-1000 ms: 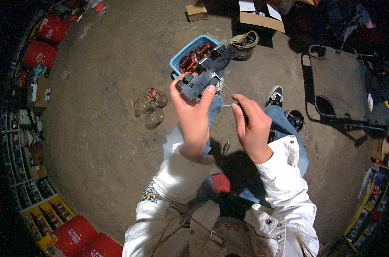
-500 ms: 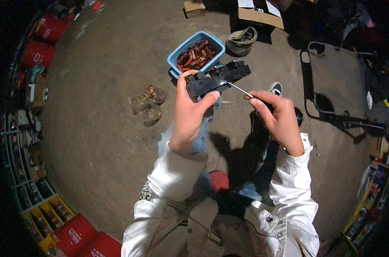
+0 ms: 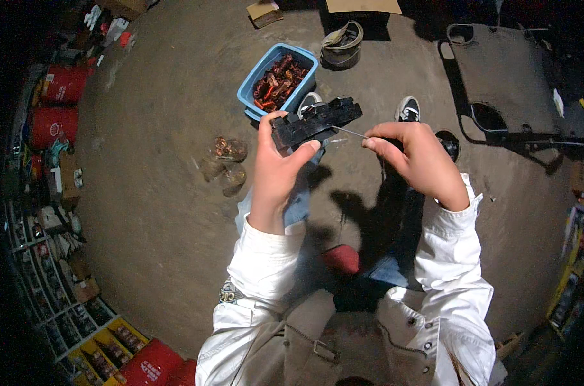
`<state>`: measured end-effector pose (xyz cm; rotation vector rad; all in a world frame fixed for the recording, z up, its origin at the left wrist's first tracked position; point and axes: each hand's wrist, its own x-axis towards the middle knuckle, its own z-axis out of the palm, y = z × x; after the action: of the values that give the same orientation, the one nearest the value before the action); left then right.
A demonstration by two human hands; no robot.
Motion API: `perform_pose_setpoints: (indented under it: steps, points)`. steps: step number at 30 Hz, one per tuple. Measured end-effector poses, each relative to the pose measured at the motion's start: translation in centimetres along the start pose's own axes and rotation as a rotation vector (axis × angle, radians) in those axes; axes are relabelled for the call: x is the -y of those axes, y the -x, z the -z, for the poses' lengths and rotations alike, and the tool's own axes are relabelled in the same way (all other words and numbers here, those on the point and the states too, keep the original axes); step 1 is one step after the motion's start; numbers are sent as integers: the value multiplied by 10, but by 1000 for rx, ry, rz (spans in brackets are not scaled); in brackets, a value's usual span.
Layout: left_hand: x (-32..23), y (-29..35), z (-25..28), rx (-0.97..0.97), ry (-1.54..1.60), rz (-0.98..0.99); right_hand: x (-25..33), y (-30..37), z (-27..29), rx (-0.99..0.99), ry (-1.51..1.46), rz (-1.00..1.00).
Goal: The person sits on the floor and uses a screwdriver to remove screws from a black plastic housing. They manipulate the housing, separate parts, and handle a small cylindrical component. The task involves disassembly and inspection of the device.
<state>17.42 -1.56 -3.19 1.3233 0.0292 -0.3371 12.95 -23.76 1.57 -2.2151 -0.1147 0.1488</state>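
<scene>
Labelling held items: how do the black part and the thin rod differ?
Shape: the black part is broad and blocky; the thin rod is slender and straight.
Colour: the part is black, the rod grey.
Pose: the part's right end tilts up in the picture; the rod slopes down to the right.
Shared: both are held, by left hand and right hand respectively.

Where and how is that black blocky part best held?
Probably by the left end of the black part, coming from the left and pinching across its near and far edges, as the left hand does. It is long and narrow, and that leaves its right half open to the thin metal tool in the right hand.
</scene>
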Motion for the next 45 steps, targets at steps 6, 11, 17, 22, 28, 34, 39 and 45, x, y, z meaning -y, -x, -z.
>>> perform_pose_setpoints:
  steps: [6, 11, 17, 22, 28, 34, 39, 45]
  points:
    - [0, 2, -2, 22, -120, -32, -6, 2, 4, 65, -20, 1]
    - [1, 0, 0, 44, -169, -26, -8, 1, 8, 100, -25, -16]
    - [10, 8, 0, 259, -793, -252, -17, 0, 8, 225, 99, 5]
    - [17, 6, -6, 17, -303, -20, -19, 1, 18, 88, -23, 45]
    - [4, 4, -1, -83, 388, 119, -14, -3, 21, -98, -241, 1]
    - [-1, 5, -4, -23, 484, 75, -11, -2, 13, -63, -242, -6]
    - [-2, 6, -4, -66, 460, -14, -3, -1, 13, -72, -150, 112]
    - [0, 8, -9, -72, 408, -117, -1, -4, 1, -114, -91, 201]
